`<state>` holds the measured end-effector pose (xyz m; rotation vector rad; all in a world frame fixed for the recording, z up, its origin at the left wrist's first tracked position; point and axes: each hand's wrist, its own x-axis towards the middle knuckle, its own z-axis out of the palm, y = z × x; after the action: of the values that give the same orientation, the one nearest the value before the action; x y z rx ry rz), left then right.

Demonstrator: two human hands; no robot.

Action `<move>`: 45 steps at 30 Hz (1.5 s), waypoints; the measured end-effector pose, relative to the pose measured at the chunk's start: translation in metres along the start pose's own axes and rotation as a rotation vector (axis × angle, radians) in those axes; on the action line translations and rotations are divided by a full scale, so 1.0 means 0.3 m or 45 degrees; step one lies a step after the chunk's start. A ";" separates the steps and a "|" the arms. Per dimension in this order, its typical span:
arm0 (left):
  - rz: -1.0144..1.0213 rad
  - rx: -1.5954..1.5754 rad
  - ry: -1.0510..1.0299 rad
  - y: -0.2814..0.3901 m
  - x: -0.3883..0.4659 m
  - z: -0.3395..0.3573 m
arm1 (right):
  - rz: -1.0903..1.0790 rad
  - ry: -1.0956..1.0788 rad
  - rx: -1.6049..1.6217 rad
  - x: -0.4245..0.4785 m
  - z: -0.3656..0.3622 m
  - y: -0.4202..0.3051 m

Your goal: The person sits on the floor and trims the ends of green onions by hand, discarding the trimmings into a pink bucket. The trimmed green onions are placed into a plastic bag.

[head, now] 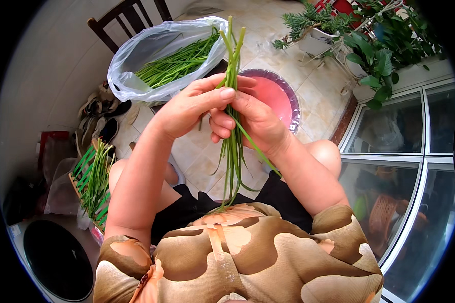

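A small bunch of green chives (233, 68) is held upright in front of me, with its cut pale stem ends up and its thin leaves hanging towards my lap. My left hand (197, 102) pinches the stems between thumb and fingers. From the other side my right hand (259, 121) grips the same bunch, its thumb touching the left thumb. One leaf slants off to the right across my right wrist. Beyond my hands, a translucent plastic bag (117, 72) lies wide open with many more chives (178, 62) inside. Partly behind my right hand is a pink basin (276, 94) with a plastic-covered purple rim.
At left, more chives (98, 181) lie on a low wooden seat with green straps (82, 170). Several shoes (98, 113) stand by the wall. A dark wooden chair (127, 17) is behind the bag. Potted plants (383, 64) and a glass-fronted cabinet (386, 136) line the right side.
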<state>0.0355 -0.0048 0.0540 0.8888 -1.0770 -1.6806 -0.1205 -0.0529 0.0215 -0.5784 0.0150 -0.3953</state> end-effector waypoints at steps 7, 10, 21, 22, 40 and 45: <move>-0.019 -0.239 0.073 -0.014 0.011 0.021 | -0.001 -0.027 -0.144 -0.004 -0.013 -0.001; 0.042 -0.161 0.083 -0.011 0.012 0.017 | 0.052 -0.032 -0.257 0.008 -0.029 -0.008; 0.206 -0.226 0.643 -0.019 0.017 -0.042 | 0.160 0.633 -1.315 -0.073 -0.201 -0.096; 0.177 -0.237 0.655 -0.006 0.006 -0.033 | 0.104 0.737 -1.338 -0.095 -0.234 -0.111; 0.227 -0.370 0.820 0.047 -0.176 -0.089 | 0.017 1.856 -0.528 -0.498 -0.811 0.054; 0.367 -0.777 0.799 0.032 -0.185 -0.197 | -0.097 2.015 -0.450 -0.514 -0.871 0.004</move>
<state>0.1089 0.0301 0.0469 0.7303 -0.2226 -1.2416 -0.2951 -0.1336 -0.2133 -0.4811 1.6069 -0.8482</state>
